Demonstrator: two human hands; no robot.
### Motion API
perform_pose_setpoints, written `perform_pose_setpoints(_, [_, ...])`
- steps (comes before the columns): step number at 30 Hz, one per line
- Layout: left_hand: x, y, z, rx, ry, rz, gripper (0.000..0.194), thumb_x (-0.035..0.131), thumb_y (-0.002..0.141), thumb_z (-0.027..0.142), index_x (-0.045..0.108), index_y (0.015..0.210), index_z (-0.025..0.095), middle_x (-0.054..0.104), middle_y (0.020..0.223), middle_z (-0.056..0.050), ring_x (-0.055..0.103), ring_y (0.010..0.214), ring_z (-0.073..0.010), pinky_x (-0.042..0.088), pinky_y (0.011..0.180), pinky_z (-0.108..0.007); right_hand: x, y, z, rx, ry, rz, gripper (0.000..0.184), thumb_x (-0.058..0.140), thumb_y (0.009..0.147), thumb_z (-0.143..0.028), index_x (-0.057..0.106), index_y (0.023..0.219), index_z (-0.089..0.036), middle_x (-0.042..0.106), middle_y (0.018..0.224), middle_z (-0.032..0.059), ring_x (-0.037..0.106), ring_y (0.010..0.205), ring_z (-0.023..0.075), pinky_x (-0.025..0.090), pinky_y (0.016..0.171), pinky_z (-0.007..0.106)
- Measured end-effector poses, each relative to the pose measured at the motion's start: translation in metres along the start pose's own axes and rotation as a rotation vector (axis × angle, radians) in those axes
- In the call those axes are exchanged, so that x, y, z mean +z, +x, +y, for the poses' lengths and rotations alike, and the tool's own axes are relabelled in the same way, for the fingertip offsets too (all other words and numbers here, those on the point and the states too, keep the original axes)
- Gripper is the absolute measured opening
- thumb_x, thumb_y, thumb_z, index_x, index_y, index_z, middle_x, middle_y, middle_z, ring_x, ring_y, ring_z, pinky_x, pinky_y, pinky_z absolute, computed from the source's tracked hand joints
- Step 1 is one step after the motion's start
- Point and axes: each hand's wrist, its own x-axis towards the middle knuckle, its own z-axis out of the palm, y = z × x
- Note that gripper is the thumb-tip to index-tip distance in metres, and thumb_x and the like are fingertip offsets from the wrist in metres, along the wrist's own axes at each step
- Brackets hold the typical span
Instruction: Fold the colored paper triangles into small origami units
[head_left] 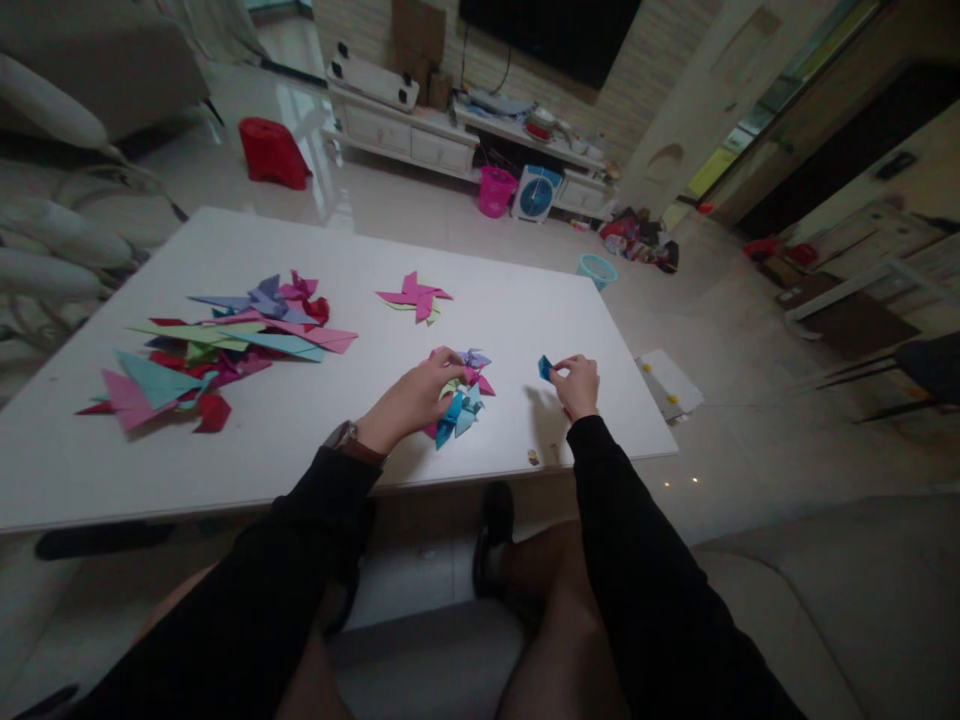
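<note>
Nearest us, a watch (345, 435) sits on the left wrist, behind the fingers, and a small sticker (533, 457) lies by the table's near edge, between the two hands and closer in than either. Now the left hand (427, 392): fingers curled down over the small papers (466, 408), folded blue, pale teal, pink and lilac; whether they pinch one, I cannot tell. Across to the right hand (579, 386), and there it is, thumb and fingertips pinching a blue paper (545, 367), held above the white table (510, 300), its body poking out left of the fingertips. Past the left fingers, a pink and green pinwheel (417, 297) lies flat; well to their left spreads the big heap (277, 343) of folded papers. Beyond the right fingers, on the floor, a teal basket (597, 270); farther off, a fan (536, 193), a pink bin (495, 190) and, out left, a red stool (274, 153).
</note>
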Motion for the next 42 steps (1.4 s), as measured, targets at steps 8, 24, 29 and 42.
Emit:
perform_pose_setpoints(8, [-0.008,-0.002,-0.022,-0.109,0.008,-0.002,0.029,0.050,0.084,0.012,0.067,0.105,0.021,0.056,0.124,-0.008,0.063,0.116,-0.0240,0.051,0.104,-0.040,0.016,0.010,0.059,0.063,-0.142,-0.095,0.019,0.058,0.084,-0.024,0.076,0.087,-0.019,0.063,0.113,0.0129,0.040,0.113,0.0312,0.030,0.088,0.044])
perform_pose_setpoints(24, [-0.005,-0.002,-0.024,-0.099,0.029,-0.026,0.028,0.048,0.083,0.013,0.065,0.104,0.020,0.057,0.125,-0.009,0.061,0.117,-0.0250,0.051,0.103,-0.041,0.027,0.008,0.058,0.065,-0.175,-0.121,0.033,0.053,0.081,-0.014,0.075,0.104,-0.024,0.060,0.122,0.0104,0.042,0.115,0.0291,0.030,0.091,0.044])
perform_pose_setpoints(29, [-0.009,-0.003,-0.024,-0.109,0.020,-0.031,0.028,0.050,0.083,0.014,0.067,0.104,0.021,0.057,0.125,-0.008,0.062,0.117,-0.0248,0.051,0.104,-0.042,0.032,0.008,0.059,0.079,-0.207,-0.126,0.035,0.051,0.087,-0.020,0.074,0.113,-0.021,0.062,0.121,0.0147,0.042,0.118,0.0330,0.031,0.092,0.047])
perform_pose_setpoints(42, [-0.012,-0.002,-0.022,-0.118,0.013,-0.028,0.027,0.050,0.084,0.015,0.068,0.104,0.021,0.058,0.122,-0.009,0.061,0.119,-0.0257,0.049,0.107,-0.042,0.029,0.008,0.049,0.098,-0.130,-0.185,0.031,0.050,0.082,-0.009,0.078,0.093,-0.016,0.072,0.096,0.0146,0.048,0.111,0.0303,0.026,0.092,0.048])
